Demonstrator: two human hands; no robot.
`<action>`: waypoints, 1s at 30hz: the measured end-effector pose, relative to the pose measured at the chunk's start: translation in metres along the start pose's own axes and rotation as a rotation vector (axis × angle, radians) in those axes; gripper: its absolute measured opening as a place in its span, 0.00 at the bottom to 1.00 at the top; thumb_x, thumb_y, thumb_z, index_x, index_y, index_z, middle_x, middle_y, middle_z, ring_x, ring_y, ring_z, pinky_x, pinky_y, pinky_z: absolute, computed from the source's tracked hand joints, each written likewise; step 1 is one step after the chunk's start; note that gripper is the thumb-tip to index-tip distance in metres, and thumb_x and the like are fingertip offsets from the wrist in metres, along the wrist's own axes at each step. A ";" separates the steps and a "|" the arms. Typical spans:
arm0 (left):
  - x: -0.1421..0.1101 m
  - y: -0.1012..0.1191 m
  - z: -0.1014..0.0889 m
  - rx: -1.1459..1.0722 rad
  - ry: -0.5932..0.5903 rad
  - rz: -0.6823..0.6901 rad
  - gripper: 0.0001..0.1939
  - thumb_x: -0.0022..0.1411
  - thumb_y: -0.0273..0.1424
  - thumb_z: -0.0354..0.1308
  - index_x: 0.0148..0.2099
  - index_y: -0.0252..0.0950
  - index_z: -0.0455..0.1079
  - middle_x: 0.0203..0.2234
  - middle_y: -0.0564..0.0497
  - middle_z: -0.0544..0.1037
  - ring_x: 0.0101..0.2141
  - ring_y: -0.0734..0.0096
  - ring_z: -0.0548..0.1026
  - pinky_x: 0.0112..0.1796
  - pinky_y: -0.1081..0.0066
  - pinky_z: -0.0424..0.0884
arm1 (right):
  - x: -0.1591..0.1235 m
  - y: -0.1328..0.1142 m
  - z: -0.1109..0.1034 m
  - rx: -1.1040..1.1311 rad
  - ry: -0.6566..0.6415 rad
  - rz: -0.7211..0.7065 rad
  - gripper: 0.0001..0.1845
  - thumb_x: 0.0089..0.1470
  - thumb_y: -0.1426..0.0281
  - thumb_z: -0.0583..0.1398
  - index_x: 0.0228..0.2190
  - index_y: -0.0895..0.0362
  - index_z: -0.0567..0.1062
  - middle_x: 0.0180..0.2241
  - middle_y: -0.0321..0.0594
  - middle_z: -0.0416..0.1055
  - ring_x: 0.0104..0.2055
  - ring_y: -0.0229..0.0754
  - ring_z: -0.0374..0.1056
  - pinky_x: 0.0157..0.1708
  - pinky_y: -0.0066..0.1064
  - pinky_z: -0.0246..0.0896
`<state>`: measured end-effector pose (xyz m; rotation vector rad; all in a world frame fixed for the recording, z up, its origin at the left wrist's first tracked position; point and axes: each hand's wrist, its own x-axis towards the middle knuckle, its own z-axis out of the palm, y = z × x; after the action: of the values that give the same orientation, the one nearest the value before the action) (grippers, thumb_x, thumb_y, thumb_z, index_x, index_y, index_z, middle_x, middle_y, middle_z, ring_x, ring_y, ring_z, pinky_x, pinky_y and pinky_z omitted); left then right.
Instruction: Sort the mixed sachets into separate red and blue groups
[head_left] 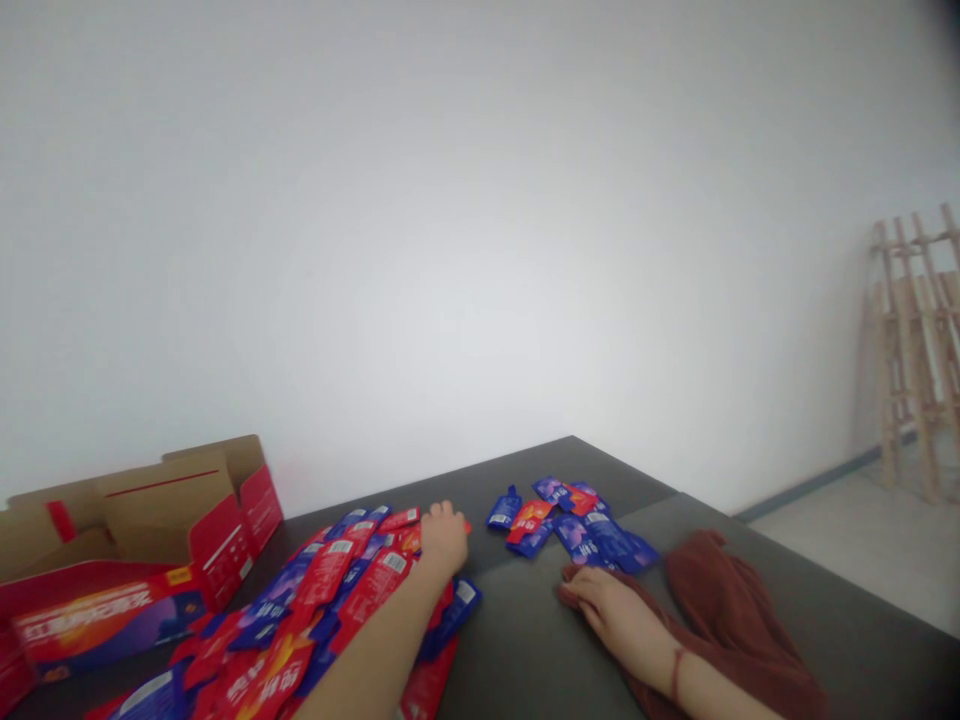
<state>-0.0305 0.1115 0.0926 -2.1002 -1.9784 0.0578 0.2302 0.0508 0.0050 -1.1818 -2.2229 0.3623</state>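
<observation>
Cloth point(720, 600) — likely soft, best pinched where my right grip point(611, 612) clamps its end; left grip point(444, 540) at packets point(322, 575) — can't tell if closed.

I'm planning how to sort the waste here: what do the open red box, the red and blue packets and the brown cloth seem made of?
Open red box: likely cardboard, printed outside, plain matte brown inside.
Packets: probably plastic or foil film, smooth and printed; thin and flat, though blur hides the exact layer.
Brown cloth: matte fabric, softly folded; fibre unclear.
</observation>
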 end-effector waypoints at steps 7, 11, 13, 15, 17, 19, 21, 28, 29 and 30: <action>0.030 -0.026 0.014 -0.036 -0.076 -0.097 0.24 0.57 0.44 0.53 0.47 0.30 0.72 0.49 0.33 0.71 0.52 0.43 0.65 0.49 0.53 0.61 | 0.003 -0.010 0.008 -0.069 0.017 0.033 0.16 0.55 0.77 0.48 0.30 0.56 0.74 0.35 0.41 0.72 0.40 0.43 0.66 0.43 0.32 0.58; 0.055 0.032 0.032 -0.195 -0.109 -0.006 0.37 0.60 0.55 0.42 0.59 0.33 0.62 0.56 0.36 0.65 0.55 0.49 0.64 0.49 0.60 0.62 | 0.002 -0.013 0.006 -0.074 0.021 0.028 0.16 0.53 0.78 0.49 0.31 0.55 0.75 0.36 0.40 0.72 0.42 0.42 0.65 0.44 0.30 0.58; 0.063 0.059 0.040 -0.262 -0.139 0.002 0.42 0.57 0.59 0.42 0.64 0.36 0.54 0.59 0.35 0.60 0.56 0.44 0.63 0.49 0.57 0.62 | 0.002 -0.012 0.004 -0.058 0.024 0.023 0.16 0.53 0.78 0.49 0.33 0.55 0.75 0.37 0.40 0.72 0.42 0.42 0.66 0.44 0.30 0.58; 0.063 0.079 0.046 -0.310 -0.152 0.020 0.43 0.56 0.60 0.43 0.65 0.40 0.52 0.61 0.37 0.58 0.58 0.42 0.59 0.51 0.54 0.60 | 0.002 -0.011 0.003 -0.037 0.035 0.026 0.17 0.54 0.77 0.49 0.35 0.54 0.76 0.37 0.40 0.73 0.42 0.41 0.67 0.44 0.29 0.59; 0.055 0.093 0.050 -0.338 -0.142 0.052 0.40 0.57 0.59 0.43 0.64 0.43 0.53 0.62 0.41 0.56 0.60 0.43 0.55 0.53 0.52 0.55 | 0.002 -0.011 0.001 -0.031 0.069 0.041 0.18 0.55 0.77 0.48 0.37 0.55 0.76 0.39 0.41 0.73 0.43 0.42 0.67 0.45 0.30 0.60; 0.041 0.102 0.052 -0.348 -0.120 0.089 0.37 0.59 0.57 0.42 0.64 0.44 0.54 0.63 0.43 0.56 0.61 0.44 0.53 0.55 0.51 0.52 | 0.004 -0.011 -0.001 -0.032 0.111 0.059 0.19 0.56 0.76 0.47 0.39 0.55 0.76 0.40 0.43 0.74 0.44 0.43 0.68 0.47 0.32 0.60; 0.022 0.110 0.052 -0.340 -0.099 0.124 0.34 0.60 0.54 0.43 0.64 0.44 0.55 0.62 0.42 0.57 0.60 0.44 0.55 0.54 0.50 0.52 | 0.006 -0.012 -0.002 -0.019 0.145 0.065 0.19 0.56 0.76 0.47 0.40 0.55 0.76 0.41 0.43 0.74 0.45 0.43 0.67 0.49 0.34 0.60; -0.036 0.119 0.034 -0.317 -0.060 0.187 0.30 0.59 0.44 0.48 0.61 0.36 0.60 0.51 0.36 0.69 0.52 0.43 0.65 0.49 0.48 0.60 | 0.004 -0.003 -0.001 -0.001 0.167 -0.010 0.20 0.57 0.74 0.48 0.44 0.55 0.76 0.47 0.45 0.73 0.50 0.44 0.67 0.54 0.38 0.58; -0.039 0.114 0.030 -0.327 -0.063 0.209 0.27 0.60 0.43 0.47 0.58 0.36 0.64 0.48 0.37 0.72 0.50 0.45 0.68 0.47 0.51 0.63 | 0.003 -0.002 -0.002 -0.011 0.163 -0.016 0.20 0.57 0.74 0.48 0.45 0.55 0.75 0.48 0.44 0.72 0.50 0.44 0.66 0.54 0.39 0.58; -0.041 0.109 0.026 -0.337 -0.067 0.232 0.23 0.61 0.41 0.45 0.54 0.36 0.67 0.45 0.39 0.74 0.47 0.48 0.71 0.45 0.54 0.66 | 0.002 -0.002 -0.002 -0.025 0.163 -0.016 0.20 0.58 0.74 0.48 0.45 0.55 0.75 0.48 0.45 0.72 0.51 0.44 0.66 0.55 0.39 0.58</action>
<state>0.0671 0.0709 0.0384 -2.5646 -1.8775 -0.1765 0.2293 0.0514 0.0087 -1.1633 -2.1000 0.2233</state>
